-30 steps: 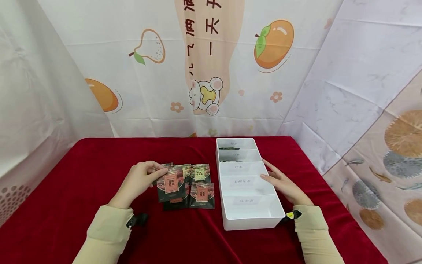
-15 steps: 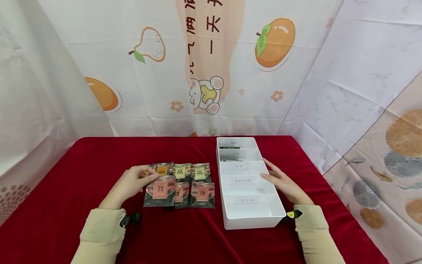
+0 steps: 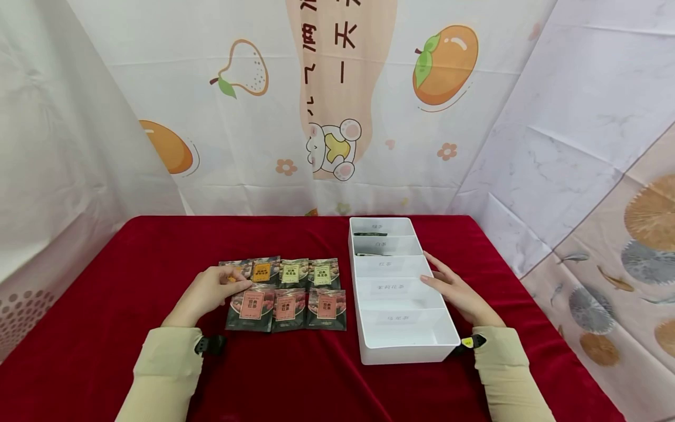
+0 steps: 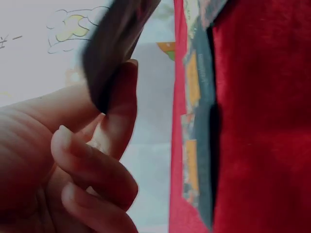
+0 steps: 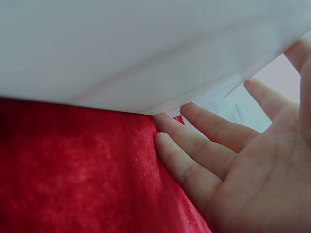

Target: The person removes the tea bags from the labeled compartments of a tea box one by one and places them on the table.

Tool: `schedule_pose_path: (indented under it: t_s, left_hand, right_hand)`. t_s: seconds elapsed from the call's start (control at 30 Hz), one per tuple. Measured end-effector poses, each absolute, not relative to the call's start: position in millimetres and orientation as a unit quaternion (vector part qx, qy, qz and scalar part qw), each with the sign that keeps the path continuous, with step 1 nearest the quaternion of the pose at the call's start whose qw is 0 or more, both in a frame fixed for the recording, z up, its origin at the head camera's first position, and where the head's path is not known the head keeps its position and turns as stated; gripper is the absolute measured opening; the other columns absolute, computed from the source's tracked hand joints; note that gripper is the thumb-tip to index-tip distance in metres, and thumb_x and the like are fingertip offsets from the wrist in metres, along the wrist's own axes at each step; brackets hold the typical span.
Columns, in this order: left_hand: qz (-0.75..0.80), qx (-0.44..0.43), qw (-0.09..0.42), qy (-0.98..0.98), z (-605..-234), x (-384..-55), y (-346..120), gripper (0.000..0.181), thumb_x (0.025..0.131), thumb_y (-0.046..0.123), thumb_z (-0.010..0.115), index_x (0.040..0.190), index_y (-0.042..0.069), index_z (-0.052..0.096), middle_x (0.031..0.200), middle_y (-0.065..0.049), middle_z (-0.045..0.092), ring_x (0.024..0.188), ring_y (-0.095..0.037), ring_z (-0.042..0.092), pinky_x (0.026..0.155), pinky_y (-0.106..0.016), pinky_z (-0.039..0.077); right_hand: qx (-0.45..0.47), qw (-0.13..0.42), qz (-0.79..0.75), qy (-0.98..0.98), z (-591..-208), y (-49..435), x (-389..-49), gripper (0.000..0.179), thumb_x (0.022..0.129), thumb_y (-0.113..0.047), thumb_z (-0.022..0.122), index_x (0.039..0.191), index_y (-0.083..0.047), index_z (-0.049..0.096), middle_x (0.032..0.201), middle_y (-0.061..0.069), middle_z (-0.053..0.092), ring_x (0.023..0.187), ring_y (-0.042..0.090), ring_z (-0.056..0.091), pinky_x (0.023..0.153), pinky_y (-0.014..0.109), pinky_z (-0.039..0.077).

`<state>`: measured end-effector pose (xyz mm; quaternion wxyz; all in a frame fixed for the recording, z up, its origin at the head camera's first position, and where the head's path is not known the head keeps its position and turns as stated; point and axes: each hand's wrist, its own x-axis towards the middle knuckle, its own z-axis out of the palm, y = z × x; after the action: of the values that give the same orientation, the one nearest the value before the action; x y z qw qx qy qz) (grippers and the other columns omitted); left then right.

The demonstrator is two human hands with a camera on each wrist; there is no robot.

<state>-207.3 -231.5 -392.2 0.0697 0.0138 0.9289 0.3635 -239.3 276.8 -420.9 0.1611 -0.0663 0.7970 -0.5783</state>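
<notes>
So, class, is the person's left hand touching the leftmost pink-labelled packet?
Touching. The left wrist view shows it plainly: the left hand pinches the pink-labelled packet, whose dark edge is caught between the fingers.

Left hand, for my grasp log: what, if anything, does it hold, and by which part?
The left hand pinches a red-labelled sachet by its top edge.

Head view: brightly, evenly lit; soft in small print on the sachets [image 3: 252, 308]. Left wrist: dimmer, backlit against the pale curtain [image 4: 148, 179], blurred along the held sachet [image 4: 119, 46], shadowed across the fingers [image 4: 104, 170]. Right wrist: cool-toned, softly shaded on the white box [image 5: 146, 58].
</notes>
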Motion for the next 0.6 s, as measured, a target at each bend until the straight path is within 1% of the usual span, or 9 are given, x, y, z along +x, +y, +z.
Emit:
schedule_pose_path:
  t_s: [0.2, 0.4, 0.6]
  left_hand:
    - [0.354, 0.001, 0.067, 0.933, -401.3, -209.8, -230.0, 0.033, 0.091, 0.038, 0.071, 0.1, 0.006, 0.068, 0.074, -0.006, 0.064, 0.062, -0.019, 0.054, 0.055, -0.032, 0.044]
    - [0.338, -0.013, 0.069, 0.938, -409.1, -210.8, -232.0, 0.031, 0.092, 0.037, 0.07, 0.099, 0.006, 0.066, 0.073, -0.006, 0.063, 0.061, -0.019, 0.054, 0.054, -0.032, 0.043]
    - [0.318, -0.028, 0.06, 0.946, -412.7, -211.2, -232.0, 0.031, 0.092, 0.038, 0.07, 0.098, 0.008, 0.066, 0.081, -0.006, 0.064, 0.066, -0.019, 0.052, 0.056, -0.032, 0.041]
  right_hand:
    - [-0.067, 0.162, -0.579, 0.796, -420.4, 276.9, -239.1, 0.075, 0.1, -0.033, 0.058, 0.16, -0.029, 0.014, 0.15, 0.026, 0.037, 0.111, 0.025, 0.062, 0.089, 0.035, 0.051]
    - [-0.067, 0.16, -0.573, 0.801, -419.3, 277.0, -239.5, 0.074, 0.1, -0.033, 0.058, 0.16, -0.029, 0.015, 0.15, 0.027, 0.037, 0.11, 0.026, 0.062, 0.089, 0.036, 0.051]
    - [-0.065, 0.162, -0.577, 0.798, -419.1, 276.4, -239.0, 0.074, 0.1, -0.032, 0.058, 0.16, -0.028, 0.014, 0.15, 0.027, 0.037, 0.109, 0.025, 0.063, 0.088, 0.036, 0.051]
